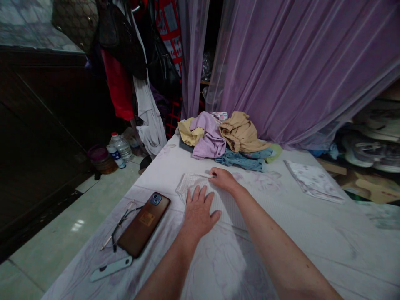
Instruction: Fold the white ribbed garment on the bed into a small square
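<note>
A pale ribbed white garment [218,204] lies flat on the bed sheet [312,233] in front of me. My left hand [198,210] rests flat on it, fingers stretched forward and slightly apart. My right hand [222,179] is at the garment's far edge, fingers pinched on that edge. A heap of crumpled clothes [225,139] in yellow, lilac, tan and denim lies beyond the hands.
A brown phone [144,224], glasses [120,227] and a flat white object [111,268] lie near the bed's left edge. A folded pale cloth [314,181] sits at right. Purple curtain [296,71] behind; hanging clothes and bags at left; bottles [120,150] on the tiled floor.
</note>
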{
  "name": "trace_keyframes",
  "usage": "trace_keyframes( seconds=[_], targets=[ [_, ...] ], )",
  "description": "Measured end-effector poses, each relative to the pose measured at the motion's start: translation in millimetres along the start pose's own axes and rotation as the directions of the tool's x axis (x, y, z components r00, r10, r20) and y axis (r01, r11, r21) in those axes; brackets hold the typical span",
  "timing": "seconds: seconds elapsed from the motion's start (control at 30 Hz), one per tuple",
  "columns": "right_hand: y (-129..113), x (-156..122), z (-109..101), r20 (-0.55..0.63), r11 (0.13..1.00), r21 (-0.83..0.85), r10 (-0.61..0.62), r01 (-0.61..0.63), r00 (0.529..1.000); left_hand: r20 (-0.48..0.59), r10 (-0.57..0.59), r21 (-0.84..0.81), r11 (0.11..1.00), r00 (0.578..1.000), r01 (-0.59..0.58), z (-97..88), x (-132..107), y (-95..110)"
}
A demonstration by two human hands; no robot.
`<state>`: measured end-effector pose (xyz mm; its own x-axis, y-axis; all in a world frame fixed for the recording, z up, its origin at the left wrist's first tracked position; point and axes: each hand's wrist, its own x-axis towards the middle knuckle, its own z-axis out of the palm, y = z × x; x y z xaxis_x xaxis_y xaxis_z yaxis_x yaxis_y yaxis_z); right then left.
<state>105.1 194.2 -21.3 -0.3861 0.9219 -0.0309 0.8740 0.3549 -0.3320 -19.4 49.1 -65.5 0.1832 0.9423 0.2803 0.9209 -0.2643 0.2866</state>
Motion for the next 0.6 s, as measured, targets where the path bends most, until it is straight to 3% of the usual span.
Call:
trace_keyframes(
  seconds=[0.17, 0.3, 0.43, 0.5, 0.6],
  targets=[
    [1.4, 0.3, 4.7, -0.038, 0.999, 0.015, 0.048, -0.047, 0.998, 0.000, 0.011, 0.004, 1.000, 1.000, -0.011, 1.2, -0.5, -0.5],
    [3.0, -7.8, 8.3, -0.190, 0.998, 0.064, -0.013, 0.026, 0.982, -0.022, -0.004, -0.055, 0.998, 1.000, 0.003, -1.0, 1.3, -0.4],
    [-0.3, -35.7, 10.3, -0.328, 0.978, 0.165, -0.069, 0.129, 0.942, -0.183, -0.029, -0.248, 0.969, 0.983, -0.017, -5.8, 5.9, -7.0],
    [-7.6, -56.7, 11.6, -0.277, 0.955, 0.230, -0.121, 0.188, 0.953, -0.344, -0.078, -0.321, 0.946, 0.936, -0.039, -6.9, 8.5, -14.8],
    [-23.4, -86.7, 15.2, -0.148, 0.917, 0.258, -0.275, 0.305, 0.950, -0.543, -0.210, -0.368, 0.930, 0.813, -0.006, -5.9, 12.4, -29.7]
  ],
)
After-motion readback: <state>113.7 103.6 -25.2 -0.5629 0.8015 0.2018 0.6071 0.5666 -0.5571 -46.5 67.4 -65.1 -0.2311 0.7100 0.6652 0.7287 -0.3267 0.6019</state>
